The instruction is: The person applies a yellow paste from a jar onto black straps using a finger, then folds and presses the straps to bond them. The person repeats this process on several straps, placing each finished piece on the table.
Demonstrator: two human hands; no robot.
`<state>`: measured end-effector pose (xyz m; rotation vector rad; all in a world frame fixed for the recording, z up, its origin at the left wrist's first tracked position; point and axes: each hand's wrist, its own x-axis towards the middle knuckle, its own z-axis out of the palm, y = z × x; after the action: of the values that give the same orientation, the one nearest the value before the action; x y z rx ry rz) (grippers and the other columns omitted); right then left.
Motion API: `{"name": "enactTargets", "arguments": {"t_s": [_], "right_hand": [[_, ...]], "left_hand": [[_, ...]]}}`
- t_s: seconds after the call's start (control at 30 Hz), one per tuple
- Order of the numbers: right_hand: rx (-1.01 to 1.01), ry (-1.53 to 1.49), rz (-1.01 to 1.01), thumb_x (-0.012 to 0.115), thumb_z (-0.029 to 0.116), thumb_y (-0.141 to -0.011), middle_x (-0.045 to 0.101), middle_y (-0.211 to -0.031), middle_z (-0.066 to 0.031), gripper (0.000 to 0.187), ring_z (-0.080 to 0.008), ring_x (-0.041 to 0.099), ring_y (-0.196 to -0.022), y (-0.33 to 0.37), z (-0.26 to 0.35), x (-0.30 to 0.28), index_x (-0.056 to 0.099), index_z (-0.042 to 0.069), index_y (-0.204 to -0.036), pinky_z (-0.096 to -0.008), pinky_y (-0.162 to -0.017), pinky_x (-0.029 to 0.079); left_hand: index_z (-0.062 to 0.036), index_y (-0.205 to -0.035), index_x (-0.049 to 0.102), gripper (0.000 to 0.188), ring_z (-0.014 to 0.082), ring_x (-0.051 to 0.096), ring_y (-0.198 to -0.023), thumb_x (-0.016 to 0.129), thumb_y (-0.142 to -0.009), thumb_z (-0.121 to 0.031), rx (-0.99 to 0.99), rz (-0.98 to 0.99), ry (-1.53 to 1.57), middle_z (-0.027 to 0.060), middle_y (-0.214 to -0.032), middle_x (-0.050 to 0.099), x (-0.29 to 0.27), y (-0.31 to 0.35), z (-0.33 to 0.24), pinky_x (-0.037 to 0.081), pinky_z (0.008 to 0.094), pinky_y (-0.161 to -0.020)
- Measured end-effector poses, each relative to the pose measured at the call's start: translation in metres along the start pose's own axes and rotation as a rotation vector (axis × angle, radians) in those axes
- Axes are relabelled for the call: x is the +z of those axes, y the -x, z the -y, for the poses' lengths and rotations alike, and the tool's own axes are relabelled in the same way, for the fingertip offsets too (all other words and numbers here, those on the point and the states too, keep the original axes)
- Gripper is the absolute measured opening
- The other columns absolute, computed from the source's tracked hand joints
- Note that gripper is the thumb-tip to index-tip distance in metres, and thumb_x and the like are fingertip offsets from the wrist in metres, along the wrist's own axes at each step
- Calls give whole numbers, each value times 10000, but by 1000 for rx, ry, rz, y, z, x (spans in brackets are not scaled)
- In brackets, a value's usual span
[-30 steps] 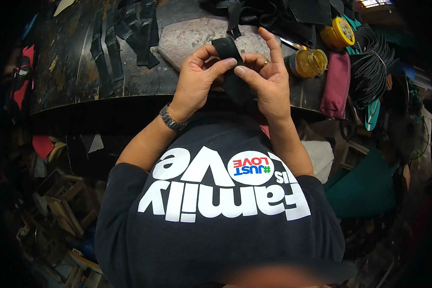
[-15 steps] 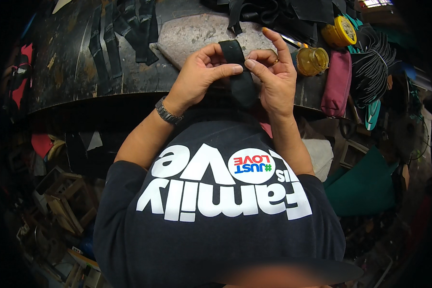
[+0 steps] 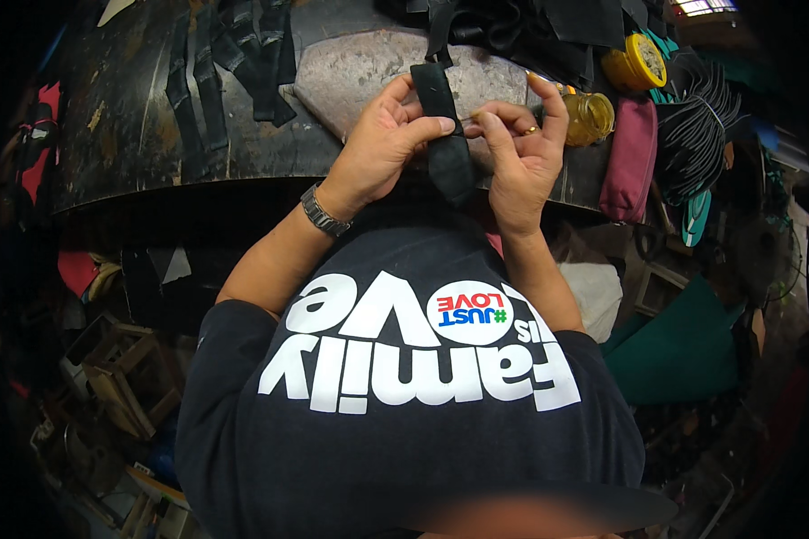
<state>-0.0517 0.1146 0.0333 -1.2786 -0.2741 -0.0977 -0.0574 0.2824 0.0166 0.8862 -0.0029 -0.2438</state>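
A black strap of leather-like material (image 3: 449,166) hangs between my hands at the table's near edge. My left hand (image 3: 382,139) grips it along its left side, thumb pressed on the front and fingers behind. Just right of the strap, my right hand (image 3: 520,157) has its thumb and forefinger pinched together, another finger raised, and a ring on. A thin yellowish bit shows between the pinch and the strap, too small to name. Behind the hands lies a worn, pale grey slab (image 3: 351,76).
Black strips (image 3: 211,99) lie at the table's left. Dark material (image 3: 503,45) is heaped at the back. An amber jar (image 3: 591,119), a yellow tub (image 3: 636,63), a maroon pouch (image 3: 629,162) and a bundle of black cords (image 3: 697,117) stand on the right.
My right hand has drawn back slightly to the right, away from the strap, its pinch kept. The left hand still holds the strap, which has shifted up a little.
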Motion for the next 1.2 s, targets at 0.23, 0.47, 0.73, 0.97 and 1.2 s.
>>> {"name": "enactTargets", "arguments": {"t_s": [0.23,0.47,0.73,0.97,1.2], "right_hand": [[-74,367,52,636,5,-934,555,-1195,-70,278,-117,582,-1003,6,-2,-12,620,14,-1212,-256,-889,494],[-43,323,23,688,48,-920,550,-1223,-93,199,-145,600,-1033,10,-6,-6,714,5,-1112,-268,-910,501],[-99,335,47,679,20,-911,564,-1228,-98,178,-188,583,-1124,8,-3,-2,747,13,-1075,-297,-941,486],[-277,679,139,729,65,-840,611,-1206,-131,206,-256,570,-1098,2,4,-9,767,55,-1042,-362,-932,466],[-467,966,201,761,71,-755,613,-1247,-117,276,-299,530,-1153,0,8,-5,766,95,-1030,-403,-967,429]], "left_hand": [[-51,-1336,463,477,104,678,-954,667,-910,16,-30,-42,113,77,-1145,673,1,-1,0,587,224,-731],[-41,-1338,461,467,115,675,-982,672,-924,2,-3,-54,119,83,-1141,676,2,1,3,586,227,-759],[-38,-1340,470,466,129,674,-1015,677,-924,2,25,-54,114,90,-1149,680,2,2,7,582,248,-815],[-31,-1385,463,473,122,670,-1028,652,-952,-20,28,-58,91,98,-1177,687,0,6,8,570,241,-836],[-16,-1466,421,472,90,670,-1004,561,-1021,-87,8,-58,39,67,-1178,681,-10,14,3,577,222,-843]]}}
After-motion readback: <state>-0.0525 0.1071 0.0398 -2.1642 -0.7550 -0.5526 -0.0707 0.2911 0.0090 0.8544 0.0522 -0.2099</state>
